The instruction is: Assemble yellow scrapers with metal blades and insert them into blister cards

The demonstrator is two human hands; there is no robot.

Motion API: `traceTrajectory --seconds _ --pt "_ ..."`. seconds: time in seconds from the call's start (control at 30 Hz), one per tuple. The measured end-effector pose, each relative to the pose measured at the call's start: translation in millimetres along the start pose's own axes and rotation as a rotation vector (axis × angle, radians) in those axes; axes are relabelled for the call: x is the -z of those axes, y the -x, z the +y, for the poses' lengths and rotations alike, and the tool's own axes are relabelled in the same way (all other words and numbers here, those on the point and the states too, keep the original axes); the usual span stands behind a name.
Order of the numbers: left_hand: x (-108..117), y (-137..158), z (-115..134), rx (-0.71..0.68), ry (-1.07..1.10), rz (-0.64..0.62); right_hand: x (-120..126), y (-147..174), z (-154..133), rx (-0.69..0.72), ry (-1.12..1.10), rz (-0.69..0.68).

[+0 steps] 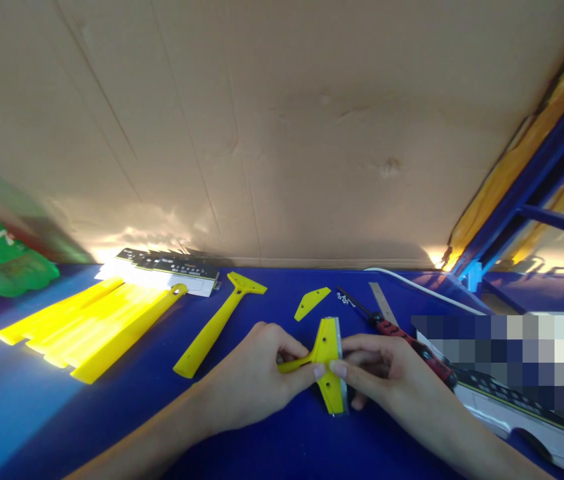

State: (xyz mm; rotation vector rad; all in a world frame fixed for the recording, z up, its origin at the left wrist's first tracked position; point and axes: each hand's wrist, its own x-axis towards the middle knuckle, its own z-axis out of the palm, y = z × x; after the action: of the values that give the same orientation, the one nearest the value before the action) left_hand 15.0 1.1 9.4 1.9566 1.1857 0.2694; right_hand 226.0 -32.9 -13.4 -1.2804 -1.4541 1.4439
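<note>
A yellow scraper [331,333] with a metal blade along its right edge is held between both hands, above the blue table. My left hand [265,370] pinches it where the handle meets the head. My right hand [389,370] grips the blade side, its thumb pressing on the yellow face; the fingers behind are partly hidden. Just beyond lie a loose yellow cover plate [312,303] with two holes, several small screws [345,300] and a bare metal blade [383,301]. A red and black screwdriver [417,348] rests beside my right hand. Left of my hands lies another yellow scraper handle [215,327].
Several yellow handles [112,333] with black-and-white packaging cards [162,270] lie at the left, near a green bottle [7,257]. More packaging [502,417] sits at the right. A white cable [427,288], blue metal frame [527,180] and cardboard wall [282,133] bound the back.
</note>
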Motion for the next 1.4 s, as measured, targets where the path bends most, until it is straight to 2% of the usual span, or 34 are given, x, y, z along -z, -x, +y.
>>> traceTrajectory --seconds 0.1,0.23,0.33,0.43,0.67,0.97,1.1,1.2,1.4 --pt "3.1 -1.3 -5.3 0.057 0.027 0.004 10.8 -1.8 -5.5 0.09 0.257 0.164" --pt "6.0 -2.1 -7.6 0.106 0.066 0.019 34.3 -12.6 -8.4 0.395 0.837 0.374" --pt "5.8 -1.5 -6.7 0.099 0.081 0.023 45.6 -26.2 -3.9 0.528 1.176 0.369" --pt "5.0 -0.6 -6.0 0.089 0.069 0.018 47.8 -38.3 0.9 0.558 1.333 0.366" --pt "4.2 -1.0 -10.2 0.082 0.022 -0.009 45.3 -44.8 0.7 0.521 1.381 0.334" --pt "4.8 -1.7 -4.6 0.084 -0.034 -0.003 48.9 -28.3 2.8 0.57 1.226 0.205" --pt "2.8 -1.0 -7.2 0.112 0.003 -0.022 46.6 -21.3 3.6 0.603 1.281 0.152" --pt "3.6 -3.3 -7.4 0.135 0.036 -0.041 42.4 -19.1 1.6 0.654 1.296 0.155" --pt "8.7 -9.1 -1.1 0.157 0.059 -0.095 27.1 -19.6 -7.1 0.748 1.101 0.214"
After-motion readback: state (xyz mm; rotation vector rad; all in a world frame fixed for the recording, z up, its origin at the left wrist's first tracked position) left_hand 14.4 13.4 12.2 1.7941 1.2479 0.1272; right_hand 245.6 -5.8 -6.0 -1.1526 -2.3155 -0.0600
